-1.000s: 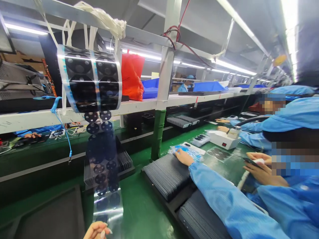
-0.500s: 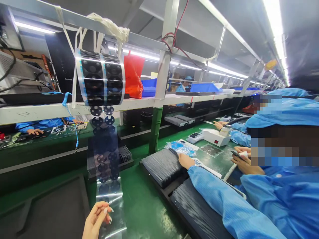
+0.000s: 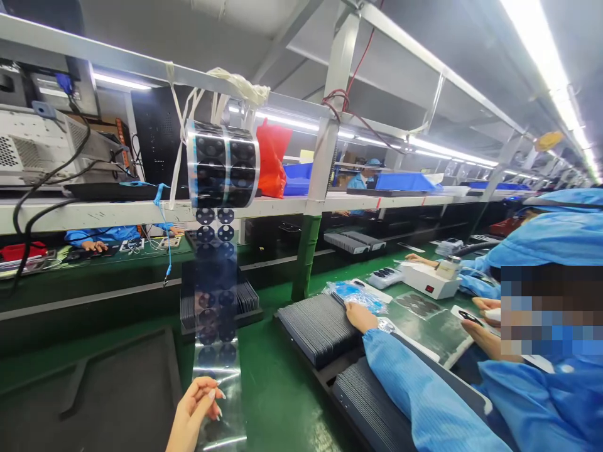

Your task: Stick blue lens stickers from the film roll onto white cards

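Observation:
My left hand [image 3: 200,405] is in front of a hanging clear film strip [image 3: 217,355] printed with dark round pieces. Its thumb and fingers are pressed together; what they pinch, if anything, is hidden. The strip comes down from a roll [image 3: 223,164] tied to the overhead rail. Farther right my right hand [image 3: 362,317], in a blue sleeve, is closed on a thin dark panel [image 3: 339,301] at the far end of an upright row of panels [image 3: 313,329]. Another row of panels [image 3: 365,395] stands nearer in the same black tray, partly under my sleeve.
A co-worker's hands [image 3: 490,339] hold a panel at the right. Beyond my right hand are blue plastic film [image 3: 365,298] and a white device [image 3: 431,279]. A black tray [image 3: 117,389] is at lower left. A green-wrapped post [image 3: 306,257] stands midway.
The whole view has swung slightly left and up. Both my hands keep their places by the strip and the panels. At the right, the co-worker's panel has turned to show a pale face.

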Available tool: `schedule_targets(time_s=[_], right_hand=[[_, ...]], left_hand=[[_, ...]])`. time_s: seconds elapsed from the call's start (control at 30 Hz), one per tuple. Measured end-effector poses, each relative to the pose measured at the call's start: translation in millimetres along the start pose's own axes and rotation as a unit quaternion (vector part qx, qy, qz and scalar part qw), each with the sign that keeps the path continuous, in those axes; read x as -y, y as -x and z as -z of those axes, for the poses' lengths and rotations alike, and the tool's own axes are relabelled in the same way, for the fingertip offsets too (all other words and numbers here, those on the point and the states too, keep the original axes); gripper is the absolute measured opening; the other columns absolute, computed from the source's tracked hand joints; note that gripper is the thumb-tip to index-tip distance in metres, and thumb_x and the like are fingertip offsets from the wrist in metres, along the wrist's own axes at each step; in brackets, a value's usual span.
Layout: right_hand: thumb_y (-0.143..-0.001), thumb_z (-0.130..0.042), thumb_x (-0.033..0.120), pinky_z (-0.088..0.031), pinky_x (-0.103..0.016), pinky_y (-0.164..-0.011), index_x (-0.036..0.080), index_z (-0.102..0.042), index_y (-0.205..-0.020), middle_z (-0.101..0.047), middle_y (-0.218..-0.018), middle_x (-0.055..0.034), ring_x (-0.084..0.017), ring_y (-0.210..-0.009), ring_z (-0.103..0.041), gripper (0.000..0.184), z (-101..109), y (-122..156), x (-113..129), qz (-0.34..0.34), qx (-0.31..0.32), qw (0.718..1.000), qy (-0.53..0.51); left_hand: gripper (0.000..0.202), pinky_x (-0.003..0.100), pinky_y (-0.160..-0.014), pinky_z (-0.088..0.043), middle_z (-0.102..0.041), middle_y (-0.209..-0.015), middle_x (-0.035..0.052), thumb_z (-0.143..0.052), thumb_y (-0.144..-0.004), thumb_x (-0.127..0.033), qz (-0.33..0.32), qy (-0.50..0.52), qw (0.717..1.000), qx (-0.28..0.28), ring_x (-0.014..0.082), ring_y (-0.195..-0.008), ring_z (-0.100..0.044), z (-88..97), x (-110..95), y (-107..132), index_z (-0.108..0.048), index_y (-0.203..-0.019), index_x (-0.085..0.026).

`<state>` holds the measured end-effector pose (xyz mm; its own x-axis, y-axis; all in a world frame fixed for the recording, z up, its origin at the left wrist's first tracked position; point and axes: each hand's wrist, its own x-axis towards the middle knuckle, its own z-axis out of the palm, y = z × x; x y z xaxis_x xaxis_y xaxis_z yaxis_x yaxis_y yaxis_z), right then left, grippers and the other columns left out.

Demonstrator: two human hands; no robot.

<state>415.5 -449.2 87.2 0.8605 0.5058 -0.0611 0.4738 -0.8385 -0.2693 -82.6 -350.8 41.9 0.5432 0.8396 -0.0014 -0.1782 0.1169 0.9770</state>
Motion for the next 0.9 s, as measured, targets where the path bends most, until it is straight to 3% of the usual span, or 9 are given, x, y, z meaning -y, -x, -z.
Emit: schedule_targets(time_s=[0.2, 0.33, 0.47, 0.53, 0.6, 0.73, 0.9], right_hand=[[-0.104, -0.029, 0.040, -0.039, -0.043, -0.105, 0.006, -0.055, -0.129, -0.055, -0.129, -0.0168, -0.023, -0.120, -0.054, 0.049, -6, -8, -10, 0.027, 0.016, 0.999, -0.031], [-0.104, -0.026, 0.040, -0.037, -0.042, -0.107, 0.003, -0.038, -0.145, -0.050, -0.136, -0.0209, -0.024, -0.124, -0.052, 0.057, -12, -7, -7, 0.052, 0.008, 0.998, -0.023], [-0.102, -0.028, 0.041, -0.018, -0.037, -0.119, 0.003, -0.017, -0.155, -0.020, -0.157, -0.0161, -0.024, -0.146, -0.020, 0.066, -16, -4, 10, 0.110, -0.039, 0.993, 0.012], [-0.100, -0.032, 0.043, -0.013, -0.036, -0.120, 0.002, -0.019, -0.154, -0.012, -0.159, -0.0136, -0.023, -0.148, -0.012, 0.069, -19, -4, 18, 0.125, -0.022, 0.991, 0.029], [-0.098, -0.034, 0.046, -0.012, -0.038, -0.121, 0.000, -0.024, -0.153, -0.014, -0.158, -0.0146, -0.024, -0.148, -0.013, 0.072, -20, -5, 23, 0.127, 0.004, 0.991, 0.041], [-0.098, -0.027, 0.053, -0.007, -0.042, -0.121, 0.001, -0.018, -0.154, -0.010, -0.159, -0.0124, -0.023, -0.149, -0.007, 0.077, -18, -9, 25, 0.118, 0.005, 0.992, 0.051], [-0.096, -0.030, 0.059, -0.013, -0.042, -0.120, 0.001, -0.022, -0.153, -0.018, -0.157, -0.0141, -0.024, -0.147, -0.016, 0.082, -13, -13, 23, 0.128, 0.048, 0.989, 0.059]], left_hand=[[0.046, 0.026, -0.064, -0.046, -0.064, -0.085, 0.0062, -0.073, -0.076, -0.052, -0.017, 0.000, 1.000, 0.006, 0.0135, -0.066, -0.057, 0.9, 4, 0, -0.061, -0.096, -0.013], [0.048, 0.026, -0.061, -0.044, -0.063, -0.084, 0.0060, -0.070, -0.078, -0.056, -0.041, 0.000, 0.999, -0.011, 0.0131, -0.064, -0.056, 3.0, 14, -1, -0.059, -0.096, -0.013], [0.048, 0.027, -0.064, -0.045, -0.063, -0.086, 0.0058, -0.068, -0.080, -0.055, -0.034, -0.016, 0.999, 0.008, 0.0131, -0.066, -0.056, 3.2, 12, 0, -0.057, -0.098, -0.013], [0.051, 0.027, -0.065, -0.045, -0.062, -0.085, 0.0055, -0.070, -0.077, -0.058, -0.029, -0.016, 0.999, 0.008, 0.0130, -0.066, -0.055, 1.9, 7, 2, -0.057, -0.096, -0.013], [0.055, 0.027, -0.064, -0.045, -0.062, -0.084, 0.0056, -0.071, -0.074, -0.061, -0.029, -0.015, 0.999, 0.005, 0.0129, -0.065, -0.055, 0.1, 3, 3, -0.057, -0.095, -0.012], [0.057, 0.027, -0.063, -0.045, -0.062, -0.084, 0.0060, -0.072, -0.072, -0.061, -0.024, -0.006, 1.000, 0.007, 0.0126, -0.064, -0.055, -2.0, 0, 3, -0.057, -0.094, -0.012], [0.055, 0.026, -0.063, -0.045, -0.063, -0.084, 0.0059, -0.073, -0.073, -0.059, -0.021, 0.005, 1.000, 0.011, 0.0127, -0.065, -0.056, -0.8, 4, 2, -0.057, -0.095, -0.012]])
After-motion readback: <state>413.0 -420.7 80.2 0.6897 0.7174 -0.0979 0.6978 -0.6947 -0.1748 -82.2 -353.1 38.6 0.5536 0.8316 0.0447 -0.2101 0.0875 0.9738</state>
